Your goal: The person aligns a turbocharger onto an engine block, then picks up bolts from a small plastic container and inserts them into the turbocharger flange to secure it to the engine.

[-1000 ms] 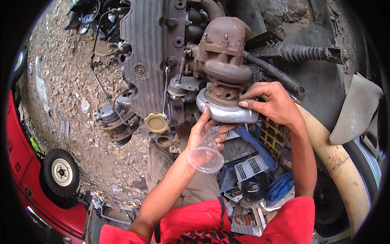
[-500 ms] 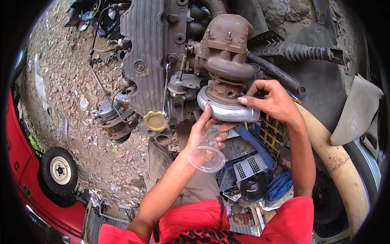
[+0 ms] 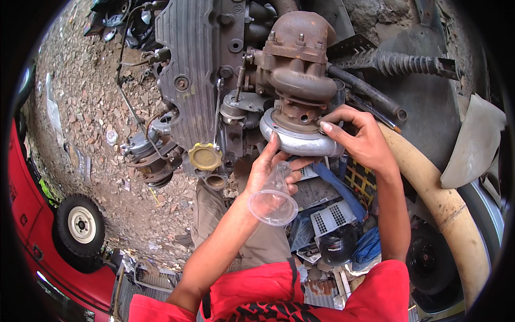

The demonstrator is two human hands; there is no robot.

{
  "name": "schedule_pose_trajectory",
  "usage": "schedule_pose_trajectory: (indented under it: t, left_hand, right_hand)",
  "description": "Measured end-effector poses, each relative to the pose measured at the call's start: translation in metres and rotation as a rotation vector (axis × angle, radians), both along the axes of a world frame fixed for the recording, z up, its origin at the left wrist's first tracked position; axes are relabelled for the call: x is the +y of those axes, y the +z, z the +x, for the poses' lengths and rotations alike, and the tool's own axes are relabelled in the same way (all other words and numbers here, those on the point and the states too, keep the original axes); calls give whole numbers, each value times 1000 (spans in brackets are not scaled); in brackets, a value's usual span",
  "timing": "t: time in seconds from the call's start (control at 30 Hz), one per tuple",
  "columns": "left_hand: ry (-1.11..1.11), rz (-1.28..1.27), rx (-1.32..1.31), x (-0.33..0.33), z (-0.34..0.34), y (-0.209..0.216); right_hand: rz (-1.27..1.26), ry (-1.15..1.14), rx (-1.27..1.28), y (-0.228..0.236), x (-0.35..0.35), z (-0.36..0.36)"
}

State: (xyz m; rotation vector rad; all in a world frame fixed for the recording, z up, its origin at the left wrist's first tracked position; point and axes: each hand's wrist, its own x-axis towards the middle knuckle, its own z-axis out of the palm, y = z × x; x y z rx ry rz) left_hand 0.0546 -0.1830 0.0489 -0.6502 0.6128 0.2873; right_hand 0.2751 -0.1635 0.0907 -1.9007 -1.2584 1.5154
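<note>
A turbocharger with a rusty upper body (image 3: 300, 80) and a silver compressor housing (image 3: 300, 144) at its lower end sits beside the engine. My left hand (image 3: 265, 169) holds a clear plastic cup (image 3: 273, 201), tipped with its wide rim toward me. The thumb of that hand presses against the housing's left front, while its fingers reach underneath. My right hand (image 3: 360, 137) is at the housing's right edge, thumb and fingers drawn together by the joint with the rusty part. Whatever lies between those fingertips is hidden.
To the left is the ribbed engine cover (image 3: 188, 70) with a yellow oil cap (image 3: 205, 156). A bamboo pole (image 3: 445, 209) curves down the right, near a metal pipe (image 3: 370, 92). Below stand a black container (image 3: 337, 247) and grey plastic crates. A red vehicle (image 3: 59, 279) is at lower left.
The view has shifted slightly. Both hands stay at the compressor housing, and the cup remains in my left hand. My right fingers have shifted a little at the housing's edge.
</note>
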Motion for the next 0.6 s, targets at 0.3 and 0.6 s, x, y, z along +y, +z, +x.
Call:
schedule_pose_trajectory:
  t: [0.3,0.6]
  left_hand:
    - [-64,67,25,0,0,-2]
    - [-83,90,80,1,2,3]
  right_hand:
    - [-18,-187,64,-6,-15,-12]
    - [18,-300,25,-3,-27,-20]
